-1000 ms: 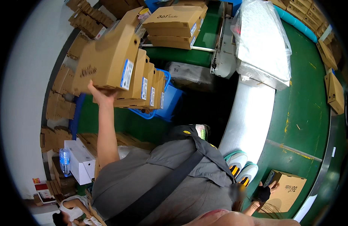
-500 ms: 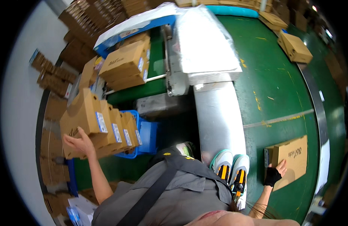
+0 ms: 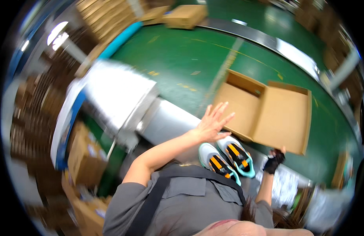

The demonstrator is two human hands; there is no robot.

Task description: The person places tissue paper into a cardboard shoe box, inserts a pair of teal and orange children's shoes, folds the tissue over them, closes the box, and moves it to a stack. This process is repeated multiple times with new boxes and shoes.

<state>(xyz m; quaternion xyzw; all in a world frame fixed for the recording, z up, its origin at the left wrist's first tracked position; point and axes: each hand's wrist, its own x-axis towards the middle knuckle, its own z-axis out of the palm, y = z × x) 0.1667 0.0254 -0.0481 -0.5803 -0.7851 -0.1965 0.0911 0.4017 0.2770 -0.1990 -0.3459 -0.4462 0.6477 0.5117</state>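
An open cardboard shoebox (image 3: 242,98) lies on the green surface, its lid (image 3: 283,118) folded back to the right. Nothing shows inside the part of it I can see. Over the box's near left edge is my left hand (image 3: 214,124), bare, fingers spread and holding nothing. My right hand (image 3: 275,160), in a black fingerless glove, has its fingers closed at the lid's near edge. Between my hands, a pair of grey-white sneakers (image 3: 236,154) with teal soles and black-and-orange tops sits on the metal ledge close to my body.
A stack of white wrapping sheets (image 3: 115,92) lies on the metal ledge (image 3: 170,120) at left. Closed cartons (image 3: 186,16) stand at the far edge of the green surface (image 3: 170,51). More boxes (image 3: 85,155) are at the lower left, and clear plastic (image 3: 286,187) lies at the lower right.
My view has turned to the right. My left hand has left the stacked boxes and come across to the shoebox. The shoebox, closed before under my right hand, now stands open.
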